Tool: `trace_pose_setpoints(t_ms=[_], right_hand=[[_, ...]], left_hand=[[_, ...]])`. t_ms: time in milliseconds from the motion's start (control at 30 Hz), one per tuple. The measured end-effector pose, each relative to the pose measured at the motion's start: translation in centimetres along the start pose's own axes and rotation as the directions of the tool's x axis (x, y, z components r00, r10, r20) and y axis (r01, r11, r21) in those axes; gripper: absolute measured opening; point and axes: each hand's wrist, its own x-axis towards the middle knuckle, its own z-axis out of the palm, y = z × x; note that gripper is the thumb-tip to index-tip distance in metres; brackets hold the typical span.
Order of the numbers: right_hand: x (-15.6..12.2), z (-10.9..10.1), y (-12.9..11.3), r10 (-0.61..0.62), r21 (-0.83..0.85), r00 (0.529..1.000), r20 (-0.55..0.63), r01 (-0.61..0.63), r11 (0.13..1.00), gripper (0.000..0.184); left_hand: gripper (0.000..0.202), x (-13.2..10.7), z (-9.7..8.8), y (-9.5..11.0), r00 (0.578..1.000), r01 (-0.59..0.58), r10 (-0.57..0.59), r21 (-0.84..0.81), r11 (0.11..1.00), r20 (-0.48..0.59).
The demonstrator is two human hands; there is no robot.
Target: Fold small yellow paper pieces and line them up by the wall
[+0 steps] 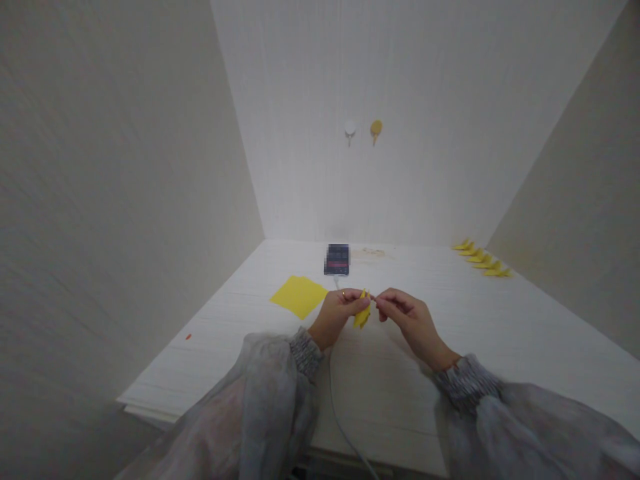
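Note:
My left hand (pixel 339 311) and my right hand (pixel 406 317) meet over the middle of the white table (pixel 525 333). Both pinch a small folded yellow paper piece (pixel 362 313) held between them just above the tabletop. The left fingers wrap its left side; the right fingertips close on its upper right tip. Both arms wear grey sheer sleeves with gathered cuffs.
A flat stack of yellow paper sheets (pixel 299 295) lies left of my hands. A phone (pixel 337 259) with a cable lies behind them. Several folded yellow pieces (pixel 483 259) line the far right edge. Two hooks (pixel 363 131) hang on the back wall. Walls close in on both sides.

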Motion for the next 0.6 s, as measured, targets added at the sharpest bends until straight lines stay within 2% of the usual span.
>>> trace_pose_setpoints(t_ms=[167, 600], right_hand=[[0.03, 0.04, -0.05, 0.009, 0.046, 1.0, -0.01, -0.008, 0.999, 0.019], [0.01, -0.03, -0.26, 0.034, 0.034, 0.999, 0.009, -0.034, 0.999, 0.013]], left_hand=[[0.028, 0.01, 0.15, -0.17, 0.999, 0.035, -0.033, -0.067, 0.997, 0.026], [0.027, -0.32, 0.35, 0.3, 0.992, 0.098, -0.097, -0.019, 0.995, 0.084]])
